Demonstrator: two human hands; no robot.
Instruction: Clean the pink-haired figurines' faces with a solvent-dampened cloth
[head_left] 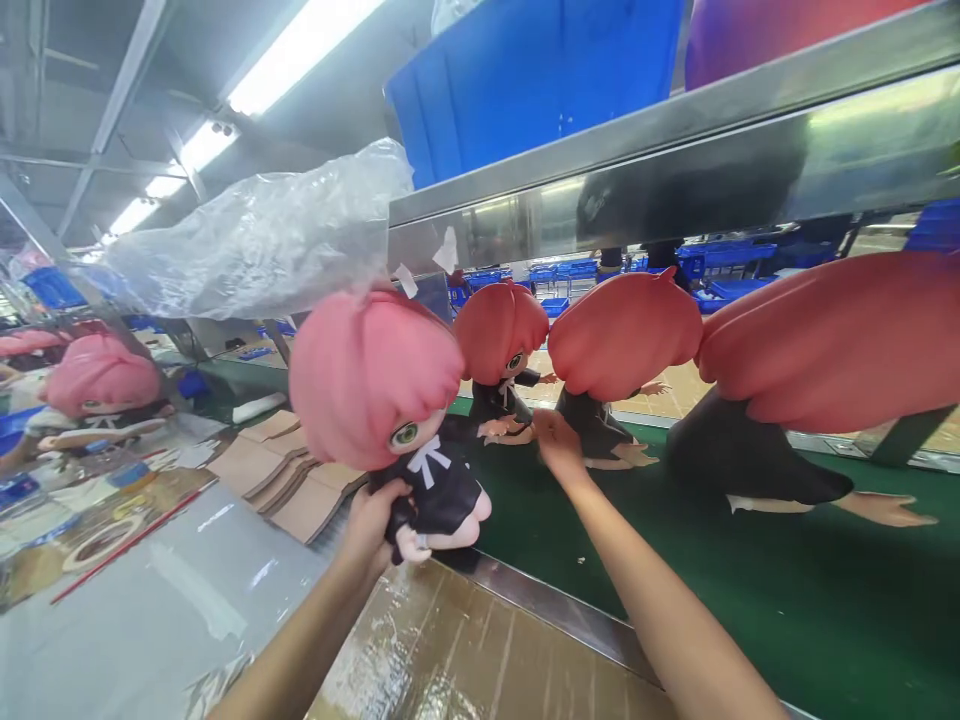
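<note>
My left hand (pixel 379 520) is wrapped round the lower side of a pink-haired doll figure (pixel 375 385) in a black dress with a white bow. This doll is tilted at the near edge of the green conveyor belt (pixel 555 530). My right hand (pixel 556 445) is closed over the belt, its fingers curled beside a second pink-haired doll (pixel 501 335); what they grip, if anything, is hidden. To the right of it stand a third doll (pixel 626 335) and a larger-looking doll (pixel 825 340), both facing away.
Stacked cardboard pieces (pixel 289 470) lie left of the belt, beside a grey-covered table (pixel 172 600) with a tape roll (pixel 105 540). Clear plastic (pixel 285 230) hangs from the metal shelf (pixel 637 180), which bears a blue bin (pixel 532 90). Another doll (pixel 105 375) is farther left.
</note>
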